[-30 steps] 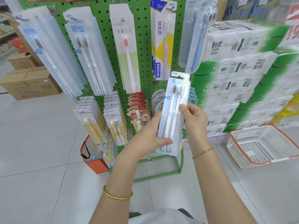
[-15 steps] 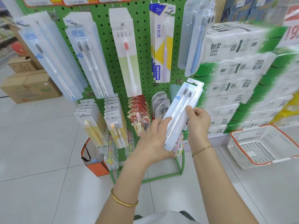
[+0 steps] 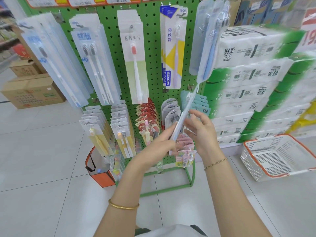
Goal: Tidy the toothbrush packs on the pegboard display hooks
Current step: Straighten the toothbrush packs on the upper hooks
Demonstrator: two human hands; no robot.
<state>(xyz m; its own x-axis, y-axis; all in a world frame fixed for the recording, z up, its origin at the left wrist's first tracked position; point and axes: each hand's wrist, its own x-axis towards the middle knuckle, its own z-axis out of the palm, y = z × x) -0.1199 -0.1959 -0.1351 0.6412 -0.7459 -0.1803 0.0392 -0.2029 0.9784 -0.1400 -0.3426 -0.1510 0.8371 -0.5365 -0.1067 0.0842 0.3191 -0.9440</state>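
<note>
Toothbrush pack (image 3: 181, 117) tilted edge-on by the pegboard's (image 3: 150, 69) lower right: your left hand (image 3: 159, 146) grips its bottom, right hand (image 3: 202, 132) spread open beside it, probably to rehang it.

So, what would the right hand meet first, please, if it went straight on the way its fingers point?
Most likely the pack that the left hand holds: the open right hand has its fingers aimed up-left at it. Depth is unclear, so they may be touching.
</note>
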